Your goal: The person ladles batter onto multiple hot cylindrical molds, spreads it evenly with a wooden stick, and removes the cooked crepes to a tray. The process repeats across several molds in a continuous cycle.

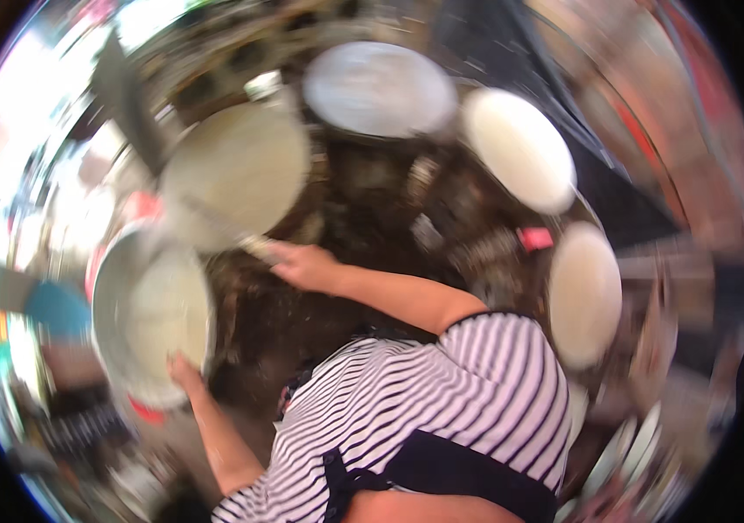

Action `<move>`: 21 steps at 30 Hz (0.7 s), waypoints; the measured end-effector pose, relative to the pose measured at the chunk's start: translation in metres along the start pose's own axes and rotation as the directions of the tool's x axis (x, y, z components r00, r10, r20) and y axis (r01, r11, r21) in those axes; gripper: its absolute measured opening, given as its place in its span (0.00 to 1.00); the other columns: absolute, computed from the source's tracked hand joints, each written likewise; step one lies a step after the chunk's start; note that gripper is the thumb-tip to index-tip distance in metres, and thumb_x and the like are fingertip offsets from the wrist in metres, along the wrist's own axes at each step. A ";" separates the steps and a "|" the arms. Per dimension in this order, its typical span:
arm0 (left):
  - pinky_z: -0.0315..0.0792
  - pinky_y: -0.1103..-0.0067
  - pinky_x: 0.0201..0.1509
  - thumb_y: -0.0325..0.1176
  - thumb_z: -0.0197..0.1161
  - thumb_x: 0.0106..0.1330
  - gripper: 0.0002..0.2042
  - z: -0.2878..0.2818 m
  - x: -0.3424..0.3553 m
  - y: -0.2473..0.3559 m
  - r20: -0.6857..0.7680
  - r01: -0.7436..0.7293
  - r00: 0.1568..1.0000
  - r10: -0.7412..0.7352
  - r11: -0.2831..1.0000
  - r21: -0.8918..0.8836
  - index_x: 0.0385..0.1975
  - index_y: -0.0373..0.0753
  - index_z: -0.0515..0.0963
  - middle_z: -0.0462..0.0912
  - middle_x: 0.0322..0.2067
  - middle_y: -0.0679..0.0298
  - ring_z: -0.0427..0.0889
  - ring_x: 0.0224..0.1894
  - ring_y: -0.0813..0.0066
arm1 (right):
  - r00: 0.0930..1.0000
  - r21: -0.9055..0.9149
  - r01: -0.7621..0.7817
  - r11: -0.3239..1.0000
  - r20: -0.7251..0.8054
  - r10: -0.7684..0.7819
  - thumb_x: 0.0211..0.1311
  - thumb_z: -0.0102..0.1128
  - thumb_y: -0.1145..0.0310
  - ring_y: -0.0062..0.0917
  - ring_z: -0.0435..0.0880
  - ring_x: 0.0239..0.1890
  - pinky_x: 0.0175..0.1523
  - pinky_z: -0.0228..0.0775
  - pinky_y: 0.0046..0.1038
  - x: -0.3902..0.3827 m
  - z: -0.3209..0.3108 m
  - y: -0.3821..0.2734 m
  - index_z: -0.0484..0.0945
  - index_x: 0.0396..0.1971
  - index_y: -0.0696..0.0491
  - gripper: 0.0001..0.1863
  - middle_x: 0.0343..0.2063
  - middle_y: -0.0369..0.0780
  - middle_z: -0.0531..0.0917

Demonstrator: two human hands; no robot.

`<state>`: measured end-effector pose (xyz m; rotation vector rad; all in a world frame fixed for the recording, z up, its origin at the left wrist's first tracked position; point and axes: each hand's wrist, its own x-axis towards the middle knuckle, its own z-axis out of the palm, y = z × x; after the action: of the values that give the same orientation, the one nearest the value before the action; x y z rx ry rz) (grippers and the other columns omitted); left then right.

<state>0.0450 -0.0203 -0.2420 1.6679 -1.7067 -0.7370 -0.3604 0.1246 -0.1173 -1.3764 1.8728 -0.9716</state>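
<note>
Left hand (182,370): closed on rim of near pot (152,314), pale batter inside | Right hand (302,264): gripping ladle (215,225) that reaches into far pot (237,174), also full | Progress: mid-work judging by both pots full; lidded pots (381,87) around | view blurred

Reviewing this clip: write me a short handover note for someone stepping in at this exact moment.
Left hand: resting on the near rim of a large metal pot of pale batter; whether its grip is closed is blurred.
Right hand: closed on a long ladle handle reaching into a second pot of pale batter.
Around the dark cooktop: a round grey griddle and two round white crepes or plates.
Done: cannot tell from this blurred view.
Left: cannot tell.
</note>
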 end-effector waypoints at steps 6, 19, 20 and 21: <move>0.54 0.86 0.13 0.40 0.50 0.66 0.12 -0.032 -0.044 0.089 0.133 0.479 0.860 -0.493 0.689 -0.544 0.33 0.37 0.71 0.61 0.12 0.69 0.57 0.10 0.82 | 0.994 0.165 -0.099 0.981 0.053 0.092 0.52 0.49 0.60 0.47 0.78 0.38 0.43 0.69 0.44 -0.010 0.112 -0.068 0.69 0.47 0.50 0.21 0.36 0.52 0.79; 0.65 0.86 0.28 0.38 0.61 0.58 0.10 -0.072 -0.044 0.080 0.601 0.640 0.729 -0.328 0.639 -0.427 0.28 0.40 0.70 0.65 0.18 0.71 0.63 0.20 0.83 | 0.944 0.029 -0.132 0.991 -0.300 0.135 0.46 0.54 0.61 0.46 0.77 0.32 0.37 0.71 0.42 -0.161 0.137 -0.081 0.75 0.29 0.56 0.14 0.25 0.50 0.77; 0.65 0.87 0.28 0.37 0.61 0.58 0.10 -0.073 -0.056 0.087 0.596 0.611 0.751 -0.283 0.639 -0.467 0.28 0.39 0.70 0.65 0.18 0.71 0.62 0.20 0.83 | 0.789 -0.032 -0.308 0.951 -0.567 0.237 0.44 0.55 0.65 0.44 0.76 0.32 0.37 0.70 0.42 -0.204 0.116 -0.061 0.74 0.30 0.56 0.13 0.25 0.49 0.76; 0.65 0.87 0.28 0.36 0.61 0.58 0.09 -0.075 -0.066 0.089 0.574 0.581 0.781 -0.246 0.623 -0.524 0.27 0.39 0.70 0.64 0.18 0.71 0.62 0.20 0.84 | 0.608 -0.086 -0.494 0.865 -0.745 0.274 0.42 0.56 0.69 0.42 0.74 0.33 0.38 0.67 0.42 -0.251 0.088 -0.054 0.73 0.31 0.57 0.14 0.26 0.47 0.74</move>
<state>0.0448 0.0523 -0.1299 1.4030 -1.0282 -1.8694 -0.1928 0.3377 -0.1074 -0.6558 2.8520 -1.1233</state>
